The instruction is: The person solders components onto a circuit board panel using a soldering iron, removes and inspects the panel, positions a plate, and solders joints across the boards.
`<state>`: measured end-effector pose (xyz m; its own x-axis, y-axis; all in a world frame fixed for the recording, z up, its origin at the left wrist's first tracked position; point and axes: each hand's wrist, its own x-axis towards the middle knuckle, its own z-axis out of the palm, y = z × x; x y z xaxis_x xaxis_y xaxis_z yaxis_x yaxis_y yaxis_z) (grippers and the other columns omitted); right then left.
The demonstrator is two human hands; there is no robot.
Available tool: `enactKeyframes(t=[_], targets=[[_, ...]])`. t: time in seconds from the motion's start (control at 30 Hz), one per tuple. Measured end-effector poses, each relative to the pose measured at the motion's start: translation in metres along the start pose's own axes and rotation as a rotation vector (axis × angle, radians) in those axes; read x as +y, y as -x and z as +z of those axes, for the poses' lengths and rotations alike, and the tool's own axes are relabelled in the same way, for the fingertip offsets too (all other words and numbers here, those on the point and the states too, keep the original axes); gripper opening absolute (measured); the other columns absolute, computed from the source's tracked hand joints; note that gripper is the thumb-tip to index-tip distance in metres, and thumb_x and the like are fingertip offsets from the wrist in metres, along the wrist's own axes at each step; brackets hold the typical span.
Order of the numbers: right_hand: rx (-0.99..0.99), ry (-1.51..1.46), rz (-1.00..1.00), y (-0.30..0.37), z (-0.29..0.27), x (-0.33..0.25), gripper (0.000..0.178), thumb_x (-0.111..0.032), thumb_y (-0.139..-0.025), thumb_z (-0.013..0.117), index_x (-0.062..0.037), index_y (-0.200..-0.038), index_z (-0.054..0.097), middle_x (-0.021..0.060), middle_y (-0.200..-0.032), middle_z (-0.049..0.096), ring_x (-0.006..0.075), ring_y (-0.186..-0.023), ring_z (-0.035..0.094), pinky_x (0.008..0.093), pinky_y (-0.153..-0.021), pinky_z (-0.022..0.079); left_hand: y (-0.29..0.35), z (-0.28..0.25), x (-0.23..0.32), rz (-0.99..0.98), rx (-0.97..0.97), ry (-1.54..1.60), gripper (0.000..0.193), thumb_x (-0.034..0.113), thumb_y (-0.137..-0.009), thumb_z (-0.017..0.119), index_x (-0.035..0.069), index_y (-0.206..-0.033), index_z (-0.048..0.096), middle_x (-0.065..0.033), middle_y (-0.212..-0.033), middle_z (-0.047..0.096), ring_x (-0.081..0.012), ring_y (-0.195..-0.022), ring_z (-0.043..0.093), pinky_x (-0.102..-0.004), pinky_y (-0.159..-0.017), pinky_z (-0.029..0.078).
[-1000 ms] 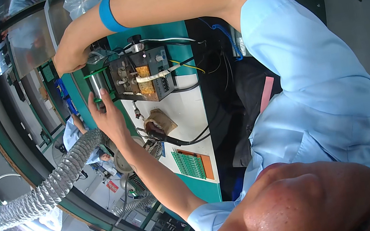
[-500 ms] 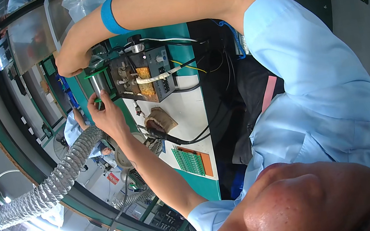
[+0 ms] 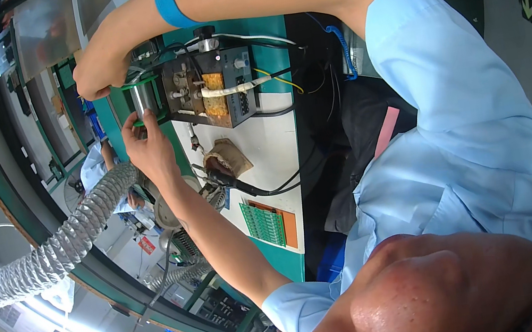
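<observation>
A reel of silvery wire with green flanges (image 3: 144, 100) sits beside a dark metal box (image 3: 237, 79) that has fittings, a knob and a brownish, stained block. My left hand (image 3: 155, 153) has its thumb and fingers closed around the reel's lower flange. My right hand (image 3: 100, 68), below a blue wristband (image 3: 168, 3), is curled near the reel's upper flange. Its fingertips are turned away, so anything between them is hidden. A black-handled tool on a cable, like a soldering iron (image 3: 220, 175), rests by a brown open holder (image 3: 229, 156).
Several green circuit boards (image 3: 264, 224) stand in a row on a brown base upon the white mat (image 3: 280, 163). A silver flexible duct (image 3: 65, 245) crosses beyond the bench. Cables (image 3: 284, 189) trail off its near edge. Another person's sleeve (image 3: 94, 168) shows past the frame.
The whole view has shifted a little. My right hand has drawn slightly away from the reel's upper flange. My left hand stays on the reel.
</observation>
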<state>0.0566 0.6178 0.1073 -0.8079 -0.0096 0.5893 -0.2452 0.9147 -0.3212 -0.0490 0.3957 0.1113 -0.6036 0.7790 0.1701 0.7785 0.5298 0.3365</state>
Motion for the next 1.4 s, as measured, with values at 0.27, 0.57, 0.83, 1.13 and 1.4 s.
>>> enactKeyframes(t=[0.27,0.57,0.83,1.13,1.4], targets=[[0.018,-0.037,0.028,-0.011,0.006,0.029,0.019,0.0,-0.078,0.068,-0.0052,-0.093,0.078,0.0115,-0.088,0.076,0.033,-0.074,0.065,0.0455,-0.068,0.056,0.003,0.006,0.002,0.044,0.02,-0.033,0.049,0.042,-0.099,0.076,0.001,-0.125,0.071,-0.0188,-0.108,0.075,-0.0289,-0.095,0.069,-0.0393,-0.086,0.055],[0.036,-0.044,0.066,-0.004,0.004,0.099,0.022,-0.005,-0.081,0.067,-0.0051,-0.097,0.082,0.011,-0.093,0.08,0.0341,-0.078,0.07,0.0454,-0.074,0.058,0.017,0.006,0.016,0.061,0.067,-0.016,0.065,0.045,-0.098,0.078,-0.005,-0.137,0.066,-0.0231,-0.12,0.076,-0.0351,-0.111,0.072,-0.0418,-0.095,0.056],[0.046,0.001,0.143,0.048,-0.008,0.062,0.024,-0.009,-0.084,0.066,-0.0043,-0.1,0.084,0.0111,-0.097,0.083,0.0347,-0.08,0.073,0.0452,-0.077,0.06,0.019,0.01,-0.004,0.151,0.026,0.019,0.075,0.045,-0.096,0.08,-0.01,-0.144,0.06,-0.0248,-0.128,0.075,-0.038,-0.12,0.072,-0.0426,-0.103,0.055],[0.286,-0.188,0.145,0.159,-0.075,-0.202,0.022,-0.012,-0.092,0.07,0.001,-0.108,0.079,0.0138,-0.097,0.079,0.0336,-0.08,0.071,0.0431,-0.075,0.056,0.012,0.009,-0.018,0.246,0.069,-0.033,0.079,0.047,-0.091,0.083,-0.01,-0.142,0.061,-0.0257,-0.13,0.074,-0.0415,-0.121,0.07,-0.0446,-0.104,0.055],[0.08,-0.202,-0.185,0.152,-0.015,-0.364,0.012,-0.005,-0.072,0.076,-0.0065,-0.08,0.066,0.0069,-0.078,0.061,0.0203,-0.063,0.05,0.0325,-0.055,0.04,0.114,-0.059,-0.022,0.202,0.126,-0.056,0.083,0.057,-0.087,0.087,-0.003,-0.14,0.065,-0.018,-0.13,0.075,-0.0324,-0.118,0.072,-0.0408,-0.103,0.055]])
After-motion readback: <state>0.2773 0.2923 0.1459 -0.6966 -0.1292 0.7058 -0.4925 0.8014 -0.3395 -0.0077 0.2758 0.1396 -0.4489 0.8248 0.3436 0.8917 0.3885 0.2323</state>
